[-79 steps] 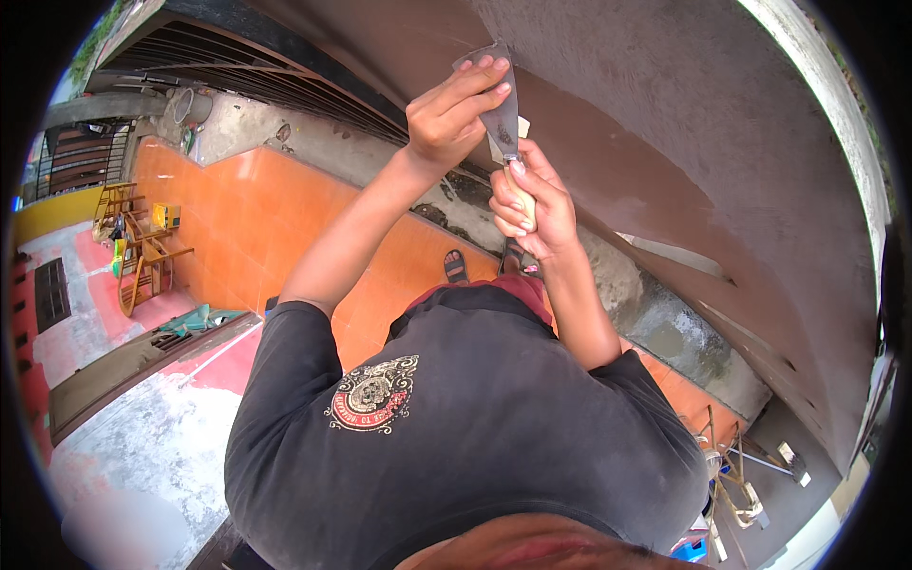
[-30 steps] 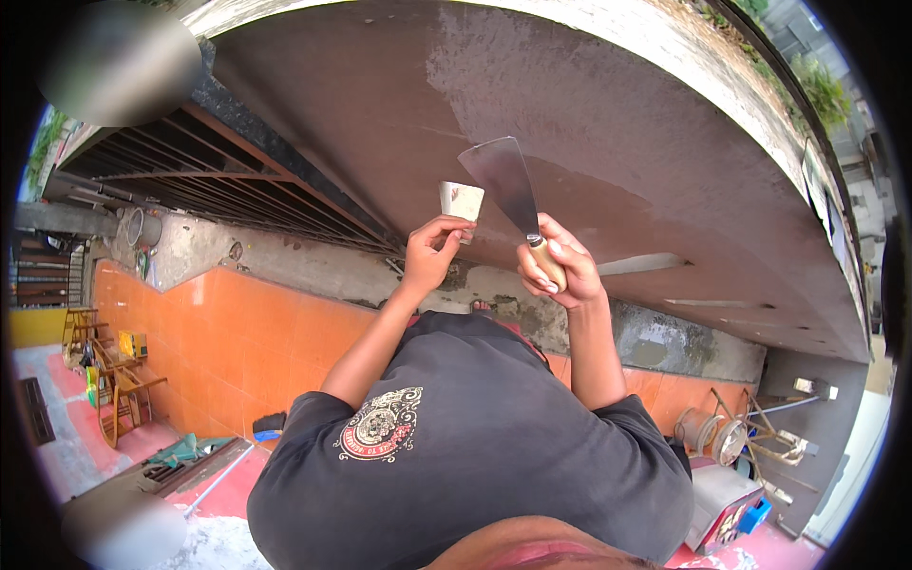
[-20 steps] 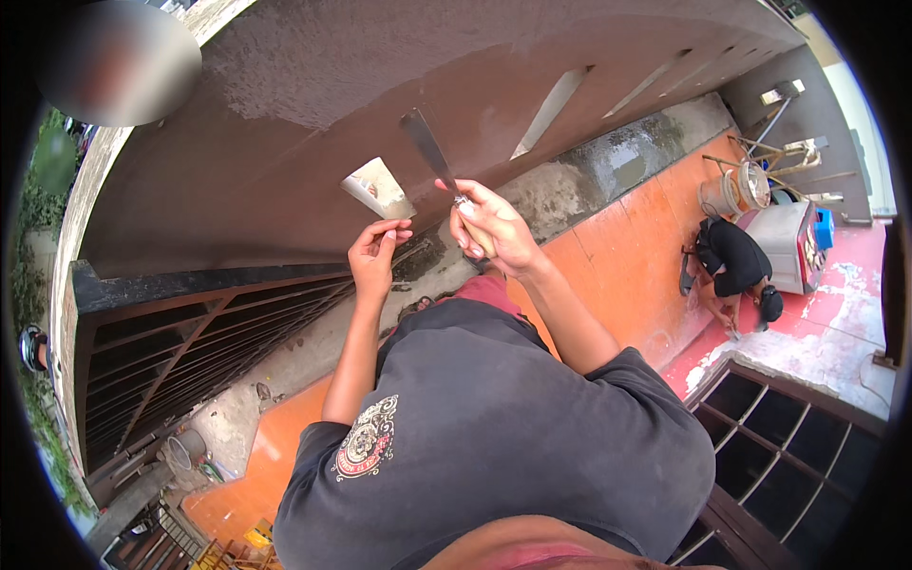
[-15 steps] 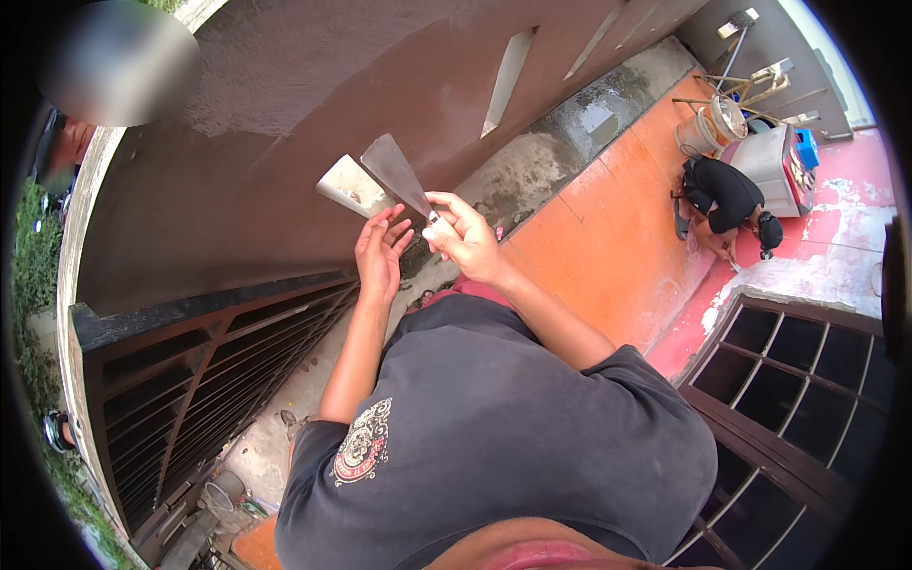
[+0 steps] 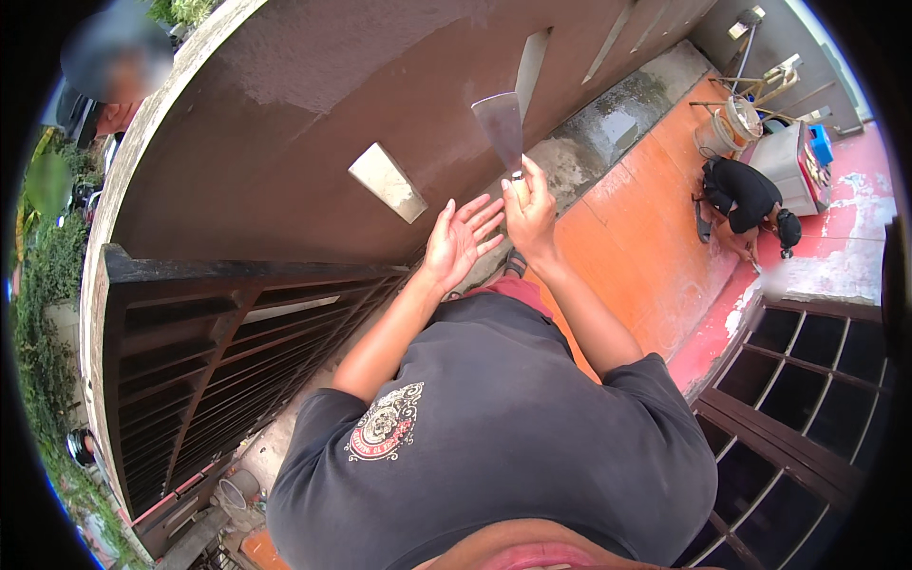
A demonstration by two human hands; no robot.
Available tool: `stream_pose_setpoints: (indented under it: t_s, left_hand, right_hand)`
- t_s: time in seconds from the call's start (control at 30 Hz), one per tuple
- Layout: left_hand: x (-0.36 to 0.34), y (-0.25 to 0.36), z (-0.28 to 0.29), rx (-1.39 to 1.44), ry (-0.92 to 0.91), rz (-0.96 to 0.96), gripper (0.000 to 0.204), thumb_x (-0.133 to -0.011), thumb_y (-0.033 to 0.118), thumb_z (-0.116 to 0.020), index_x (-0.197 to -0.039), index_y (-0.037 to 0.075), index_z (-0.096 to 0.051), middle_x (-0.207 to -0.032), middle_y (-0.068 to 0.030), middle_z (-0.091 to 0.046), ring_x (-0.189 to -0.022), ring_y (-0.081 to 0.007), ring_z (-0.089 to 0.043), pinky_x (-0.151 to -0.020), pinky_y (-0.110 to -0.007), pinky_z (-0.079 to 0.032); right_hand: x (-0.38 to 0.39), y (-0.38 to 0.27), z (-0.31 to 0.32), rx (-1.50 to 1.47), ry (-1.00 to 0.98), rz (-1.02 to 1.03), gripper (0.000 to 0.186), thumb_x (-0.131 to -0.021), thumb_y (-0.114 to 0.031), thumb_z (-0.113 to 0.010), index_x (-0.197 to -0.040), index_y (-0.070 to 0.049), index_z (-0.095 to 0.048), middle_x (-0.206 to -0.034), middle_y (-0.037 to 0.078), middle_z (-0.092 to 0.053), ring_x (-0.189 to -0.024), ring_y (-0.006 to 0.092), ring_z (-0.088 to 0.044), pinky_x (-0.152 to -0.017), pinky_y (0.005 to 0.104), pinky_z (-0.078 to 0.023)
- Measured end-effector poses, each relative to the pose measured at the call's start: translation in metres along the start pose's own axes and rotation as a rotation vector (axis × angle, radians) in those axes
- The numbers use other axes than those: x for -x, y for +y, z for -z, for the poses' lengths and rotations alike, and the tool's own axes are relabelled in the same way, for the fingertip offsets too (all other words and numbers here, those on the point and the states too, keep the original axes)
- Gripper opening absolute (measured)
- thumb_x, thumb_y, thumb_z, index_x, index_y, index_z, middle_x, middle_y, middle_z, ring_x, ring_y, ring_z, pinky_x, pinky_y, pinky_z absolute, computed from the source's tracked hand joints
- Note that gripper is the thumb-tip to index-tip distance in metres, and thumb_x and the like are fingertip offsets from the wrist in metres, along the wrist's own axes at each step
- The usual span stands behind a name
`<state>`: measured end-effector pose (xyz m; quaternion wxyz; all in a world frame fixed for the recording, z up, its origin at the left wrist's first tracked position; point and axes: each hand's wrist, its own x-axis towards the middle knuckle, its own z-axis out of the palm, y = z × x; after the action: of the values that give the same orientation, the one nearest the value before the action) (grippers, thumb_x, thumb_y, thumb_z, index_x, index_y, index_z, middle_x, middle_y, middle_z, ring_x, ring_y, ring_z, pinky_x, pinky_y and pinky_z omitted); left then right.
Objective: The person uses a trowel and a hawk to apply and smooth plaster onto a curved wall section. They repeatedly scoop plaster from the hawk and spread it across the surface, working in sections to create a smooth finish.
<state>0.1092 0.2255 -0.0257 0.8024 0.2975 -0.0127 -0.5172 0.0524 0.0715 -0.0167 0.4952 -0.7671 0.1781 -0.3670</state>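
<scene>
My right hand (image 5: 532, 217) grips the short, light-coloured handle of a putty knife (image 5: 501, 129). Its wide, flared metal blade points up toward the brown wall (image 5: 294, 180). Just left of it, my left hand (image 5: 460, 243) is open, palm showing and fingers spread, with nothing in it. The fingertips of that hand are close to the right hand, apart from the blade. Behind the left hand, a pale slanted opening (image 5: 388, 180) is set in the wall.
A co-worker (image 5: 746, 204) in black crouches at the right by the pink, patchy surface (image 5: 703, 347). Buckets (image 5: 727, 128) and a grey box (image 5: 784, 161) stand beyond. Orange floor (image 5: 622, 252) runs between. A dark slatted gate (image 5: 218, 351) is at my left, paned windows (image 5: 793, 366) at my right.
Both hands have shifted right, and the putty knife's blade stands more upright. My left hand has turned its palm up and spread its fingers. The view has turned slightly.
</scene>
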Motion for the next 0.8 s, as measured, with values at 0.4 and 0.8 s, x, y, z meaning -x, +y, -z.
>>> stream_pose_setpoints:
  t_s: [0.4,0.8]
  left_hand:
    - [0.043,0.045,0.015,-0.523,0.299,-0.511,0.065,-0.104,0.034,-0.059,-0.156,0.001,-0.036,-0.159,-0.0155,-0.045,-0.148,-0.0250,-0.041,-0.122,-0.045,-0.032]
    - [-0.002,0.162,-0.010,-0.532,0.422,-0.875,0.058,-0.110,0.041,-0.045,-0.125,-0.013,-0.058,-0.080,-0.0166,-0.072,-0.072,-0.0217,-0.070,-0.074,-0.034,-0.059]
  right_hand:
    - [-0.009,-0.031,-0.056,-0.413,-0.600,-0.337,0.047,-0.098,-0.010,-0.070,-0.142,0.000,-0.057,-0.091,0.002,-0.067,-0.070,0.0043,-0.058,-0.057,0.0210,-0.047]
    - [-0.046,-0.028,-0.146,-1.435,-1.085,-0.657,0.054,-0.108,-0.017,-0.051,-0.161,-0.014,-0.037,-0.082,0.010,-0.058,-0.051,0.0099,-0.047,-0.046,0.0203,-0.040]
